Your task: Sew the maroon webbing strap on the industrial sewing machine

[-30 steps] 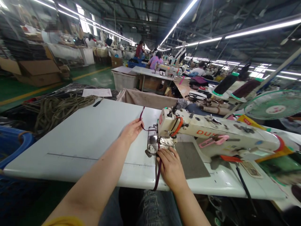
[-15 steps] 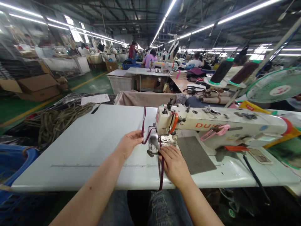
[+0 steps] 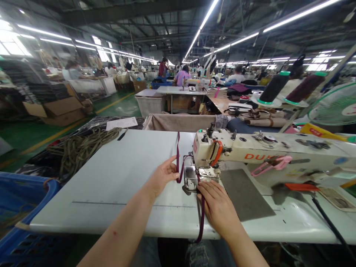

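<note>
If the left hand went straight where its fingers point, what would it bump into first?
The left hand would probably meet the purple strap first, right at its fingertips. Beyond that looks like the sewing machine, but depth is hard to judge.

Bare tabletop (image 3: pixel 119 178) opens leftward; the sewing machine (image 3: pixel 236 148) blocks the right, clearance beneath seemingly tight.

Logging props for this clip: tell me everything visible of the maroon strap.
The strap is narrow, flat and dark maroon, apparently fabric. From the far edge of the table it runs nearer, bends in a U where the fingers of the left hand touch it, and loops to the machine. In front, it passes under the right hand's fingers to the table's near edge. Its ends are out of sight.
</note>
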Available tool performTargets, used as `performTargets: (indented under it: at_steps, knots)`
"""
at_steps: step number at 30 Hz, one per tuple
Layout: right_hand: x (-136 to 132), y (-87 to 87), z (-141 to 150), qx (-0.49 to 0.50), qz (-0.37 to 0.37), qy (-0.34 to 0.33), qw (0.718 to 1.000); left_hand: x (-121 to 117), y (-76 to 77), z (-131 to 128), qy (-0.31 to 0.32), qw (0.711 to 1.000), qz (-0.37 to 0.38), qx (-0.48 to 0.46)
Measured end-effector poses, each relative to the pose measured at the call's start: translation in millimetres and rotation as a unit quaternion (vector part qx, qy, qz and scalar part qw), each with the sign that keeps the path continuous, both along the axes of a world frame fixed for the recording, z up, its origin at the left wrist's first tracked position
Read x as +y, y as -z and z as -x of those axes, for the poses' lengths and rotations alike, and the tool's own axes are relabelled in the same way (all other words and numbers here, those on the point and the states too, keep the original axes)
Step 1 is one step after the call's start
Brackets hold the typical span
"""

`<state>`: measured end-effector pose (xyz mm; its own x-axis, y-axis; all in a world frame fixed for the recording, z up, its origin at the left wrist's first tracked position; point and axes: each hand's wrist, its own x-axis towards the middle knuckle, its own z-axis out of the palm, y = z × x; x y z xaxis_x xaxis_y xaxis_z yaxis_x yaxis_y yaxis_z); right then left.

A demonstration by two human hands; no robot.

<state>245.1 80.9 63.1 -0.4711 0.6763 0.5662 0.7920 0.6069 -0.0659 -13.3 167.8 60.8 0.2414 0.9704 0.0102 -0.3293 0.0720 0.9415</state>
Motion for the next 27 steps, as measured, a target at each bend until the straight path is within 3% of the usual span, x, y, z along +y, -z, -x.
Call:
performTargets:
  at_steps: [27]
  knots:
    - [4.0,3.8,-3.2,0.000,-0.027,-0.011,1.000,2.0,1.6,-0.5,0.018,0.998,-0.031,0.049]
